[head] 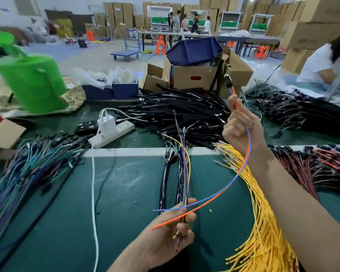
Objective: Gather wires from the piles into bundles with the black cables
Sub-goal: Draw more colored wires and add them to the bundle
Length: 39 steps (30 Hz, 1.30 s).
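Green mat (126,193) carried everything. Far left: blue/teal wire pile (28,165), blurred, with a white cord (94,193) running just beside it. Risk there: a loose tail dragging across could pull that cord or mix strands.

Centre: partly built bundle (177,163), black cables plus coloured wires, lay on the mat with its near end in the left hand (169,230). Fingers curled round it, thumb pressed on top, also pinning the free tips of the orange wire (214,199) and blue wire (220,191). Those tips stuck out past the thumb, so the hold looked shallow; I'd judge either one could slip out when tension comes on.

Behind: big black cable heap (175,110), untouched.

Right: right hand (241,130) raised, closed in a fist on the connector end of the orange/blue pair. The pair arced slack over the yellow wire pile (259,213), touching or nearly so. Likely snag: the loop catches yellow strands and drags them along. Red/black pile (322,165) sat well clear.
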{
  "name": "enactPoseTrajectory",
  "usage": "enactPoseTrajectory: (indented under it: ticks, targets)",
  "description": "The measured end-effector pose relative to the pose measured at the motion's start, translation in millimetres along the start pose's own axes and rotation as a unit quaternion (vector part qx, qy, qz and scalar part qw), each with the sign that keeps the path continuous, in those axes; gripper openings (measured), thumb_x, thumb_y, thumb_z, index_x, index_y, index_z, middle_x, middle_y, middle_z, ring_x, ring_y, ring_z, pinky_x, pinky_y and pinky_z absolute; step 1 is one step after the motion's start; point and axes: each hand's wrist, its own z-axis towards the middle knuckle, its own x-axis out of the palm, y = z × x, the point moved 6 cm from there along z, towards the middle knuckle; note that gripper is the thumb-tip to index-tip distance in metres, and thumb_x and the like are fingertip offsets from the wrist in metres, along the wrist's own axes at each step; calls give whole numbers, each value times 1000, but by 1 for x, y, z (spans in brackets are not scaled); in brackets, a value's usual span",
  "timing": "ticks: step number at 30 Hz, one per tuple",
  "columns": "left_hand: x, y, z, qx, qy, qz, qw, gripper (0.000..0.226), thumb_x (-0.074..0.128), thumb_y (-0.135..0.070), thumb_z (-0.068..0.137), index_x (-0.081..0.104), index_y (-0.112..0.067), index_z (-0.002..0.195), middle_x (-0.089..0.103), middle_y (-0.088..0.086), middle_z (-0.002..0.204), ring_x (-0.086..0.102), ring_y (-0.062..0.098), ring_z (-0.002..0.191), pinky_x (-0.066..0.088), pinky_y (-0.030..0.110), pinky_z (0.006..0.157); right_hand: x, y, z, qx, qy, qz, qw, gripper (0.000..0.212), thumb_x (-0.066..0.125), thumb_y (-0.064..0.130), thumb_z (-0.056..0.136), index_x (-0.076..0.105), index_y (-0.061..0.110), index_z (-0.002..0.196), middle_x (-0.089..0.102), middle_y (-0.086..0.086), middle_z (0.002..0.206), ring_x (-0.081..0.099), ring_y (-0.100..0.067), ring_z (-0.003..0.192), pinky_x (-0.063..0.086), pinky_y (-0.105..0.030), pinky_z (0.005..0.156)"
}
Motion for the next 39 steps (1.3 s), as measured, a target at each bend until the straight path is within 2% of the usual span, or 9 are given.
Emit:
enactPoseTrajectory:
  ticks: [10, 13, 16, 21, 30, 32, 34, 35, 39]
  targets:
    - [3, -2, -3, -13, -4, 93, 996, 18, 55, -15, 84, 71, -10, 90, 70, 11, 81, 58, 15, 46, 50, 22, 48, 37, 4, 1, -27, 97, 29, 994, 30, 37, 13, 100, 56, -8, 109, 31, -4, 46, 15, -12, 37, 10, -23, 41]
    - [5, 0, -2, -34, 45, 154, 986, 14, 54, -16, 92, 64, -11, 101, 71, 12, 91, 59, 10, 47, 51, 21, 51, 7, -3, 18, -24, -10, -141, 990, 34, 37, 21, 97, 64, 3, 105, 22, 5, 43, 17, -10, 37, 13, -21, 38]
    - [8, 2, -3, -54, 103, 200, 973, 18, 53, -16, 95, 67, -15, 106, 71, 6, 85, 45, 0, 42, 43, 16, 47, -36, 3, 31, -3, -206, -405, 891, 31, 34, 25, 100, 61, 12, 107, 20, 8, 40, 15, -5, 34, 15, -18, 34]
    - [8, 3, -3, -54, 85, 119, 988, 23, 49, -7, 93, 68, -4, 105, 51, 1, 62, 34, 3, 41, 33, 14, 40, -93, 12, 36, 24, -384, -537, 751, 33, 30, 22, 103, 59, 13, 116, 30, 7, 42, 17, -4, 32, 13, -11, 34]
    - [6, -10, -15, -8, 64, 150, 987, 23, 45, -10, 95, 61, 1, 106, 43, 0, 61, 31, 6, 47, 32, 15, 41, -122, 24, 12, 2, -474, -511, 717, 22, 37, 16, 102, 54, 11, 115, 45, -9, 63, 33, -5, 25, 24, -10, 33]
    - [8, -15, -20, 4, 60, 224, 973, 21, 50, -14, 93, 61, -1, 104, 43, 0, 61, 29, 7, 49, 29, 16, 43, -112, 24, 0, 33, -495, -584, 642, 22, 48, 23, 97, 50, 5, 110, 57, -18, 74, 58, -17, 45, 40, -21, 44]
    - [13, -22, -28, 10, 49, 323, 945, 21, 51, -19, 92, 61, -4, 103, 44, -2, 61, 27, 6, 49, 26, 16, 45, -92, 22, -11, 50, -480, -746, 459, 56, 57, 41, 91, 44, 0, 128, 60, -24, 106, 62, -33, 98, 46, -35, 78]
    - [17, -25, -30, 10, 36, 380, 924, 21, 50, -20, 94, 61, -5, 103, 45, -3, 60, 27, 5, 47, 25, 15, 45, -72, 10, -12, -2, -437, -800, 412, 70, 60, 47, 88, 39, 3, 138, 56, -22, 120, 54, -34, 112, 42, -37, 90]
    - [37, -49, -30, 15, -45, 637, 769, 23, 41, -15, 101, 61, -15, 90, 50, -11, 58, 37, 0, 44, 30, 12, 47, 8, -112, -19, -128, -88, -874, 460, 58, 43, 64, 86, 53, 29, 131, 68, 6, 110, 58, -13, 106, 44, -34, 90]
